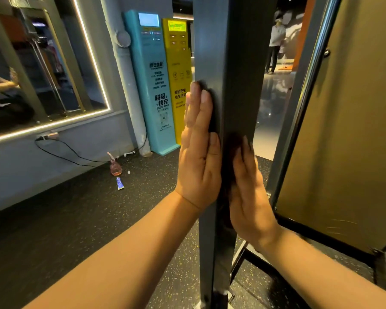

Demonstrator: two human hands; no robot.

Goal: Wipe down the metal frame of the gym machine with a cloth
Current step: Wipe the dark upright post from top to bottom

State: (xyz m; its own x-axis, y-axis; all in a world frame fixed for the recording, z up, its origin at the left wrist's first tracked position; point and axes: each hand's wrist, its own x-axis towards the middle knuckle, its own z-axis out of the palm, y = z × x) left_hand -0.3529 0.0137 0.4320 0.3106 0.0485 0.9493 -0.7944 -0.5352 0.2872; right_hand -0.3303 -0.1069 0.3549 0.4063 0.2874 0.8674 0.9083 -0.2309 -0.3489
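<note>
You're on a black rubber floor [76, 219] with little yellow and white flecks, grey-blue wall to the left with a mirror [42, 63] framed by a glowing light strip. Two tall charging kiosks lean against that wall, one teal [152, 85] and one yellow [178, 70], both glossy. A black cable [65, 152] loops along the base of the wall. On the floor near it there's a pink see-through bottle [115, 167] with what looks like pinkish liquid low in it, and a small blue tube [120, 183] lying just beside it. The post [232, 63] is right in front of you: square, smooth, dark grey metal, standing upright. A dull gold panel [343, 130] sits to its right. The cloth [231, 150] is dark and wrapped around the post's near corner. Your left hand [198, 157] and right hand [250, 192] are both flat, fingers straight, pressing the cloth against the post from either side.
</note>
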